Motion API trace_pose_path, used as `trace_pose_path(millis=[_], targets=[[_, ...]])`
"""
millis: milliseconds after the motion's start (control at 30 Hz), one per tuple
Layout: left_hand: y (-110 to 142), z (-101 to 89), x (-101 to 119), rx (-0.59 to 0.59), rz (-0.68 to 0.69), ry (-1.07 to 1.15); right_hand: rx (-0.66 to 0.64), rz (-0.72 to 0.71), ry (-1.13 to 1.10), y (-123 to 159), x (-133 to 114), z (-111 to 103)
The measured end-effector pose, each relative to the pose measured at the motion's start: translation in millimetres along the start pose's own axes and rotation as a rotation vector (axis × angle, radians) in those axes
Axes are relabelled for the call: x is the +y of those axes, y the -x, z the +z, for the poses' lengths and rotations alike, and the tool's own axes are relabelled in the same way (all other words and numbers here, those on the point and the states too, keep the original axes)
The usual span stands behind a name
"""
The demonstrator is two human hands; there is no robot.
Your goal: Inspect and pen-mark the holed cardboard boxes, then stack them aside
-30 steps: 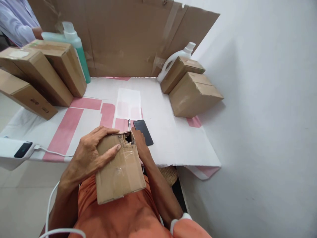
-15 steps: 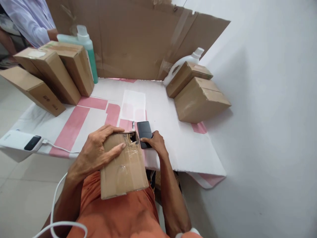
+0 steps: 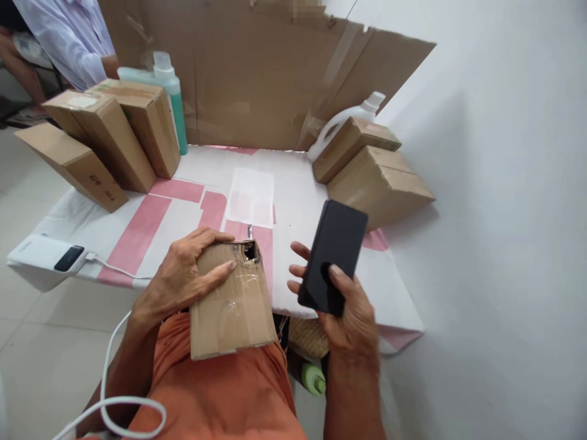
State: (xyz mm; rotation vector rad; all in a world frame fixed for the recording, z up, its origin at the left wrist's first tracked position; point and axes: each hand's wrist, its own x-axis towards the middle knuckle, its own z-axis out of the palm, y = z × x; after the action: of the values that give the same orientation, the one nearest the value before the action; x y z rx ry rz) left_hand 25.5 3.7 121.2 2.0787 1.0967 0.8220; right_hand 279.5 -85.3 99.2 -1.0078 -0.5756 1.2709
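My left hand [image 3: 188,269] grips a small cardboard box [image 3: 232,305] by its left side, thumb across the front face and fingers over the top edge. The box has a torn hole at its upper right corner and strips of clear tape; it sits between my lap and the table's front edge. My right hand [image 3: 351,305] holds a black smartphone [image 3: 337,250] raised over the right front of the table, thumb on its dark face and fingers behind. A small metallic pen-like thing [image 3: 250,231] lies just beyond the box, partly hidden.
White-and-pink sheeting covers the table [image 3: 307,244], with a translucent sheet [image 3: 251,197] on it. Boxes [image 3: 107,140] and a green-liquid bottle [image 3: 177,110] stand left; boxes [image 3: 383,183] and a white jug [image 3: 342,122] right. A power bank [image 3: 46,253] trails a white cable. Cardboard [image 3: 257,73] stands behind; a person sits beyond.
My right hand has lifted the smartphone off the table and brought it up and to the right. My left hand keeps its hold on the box.
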Motion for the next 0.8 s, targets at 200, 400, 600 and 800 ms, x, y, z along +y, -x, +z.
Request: trace_pose_path(millis=[200,400,600,800], targets=[[3.3,-1.2,1.6,-0.018,0.043,-0.003,-0.330,0.175,-0.083,46.2,-10.2,43.5],[2.8,-1.1,-0.7,0.017,0.062,0.035,-0.412,0.377,-0.119,54.9,11.0,74.8],[2.1,-0.2,-3.6,0.017,0.072,0.113,-0.384,0.560,-0.296,56.6,18.9,80.7],[6.1,2.6,-12.7,-0.002,0.051,0.102,-0.281,0.669,-0.420,55.6,23.2,75.4]])
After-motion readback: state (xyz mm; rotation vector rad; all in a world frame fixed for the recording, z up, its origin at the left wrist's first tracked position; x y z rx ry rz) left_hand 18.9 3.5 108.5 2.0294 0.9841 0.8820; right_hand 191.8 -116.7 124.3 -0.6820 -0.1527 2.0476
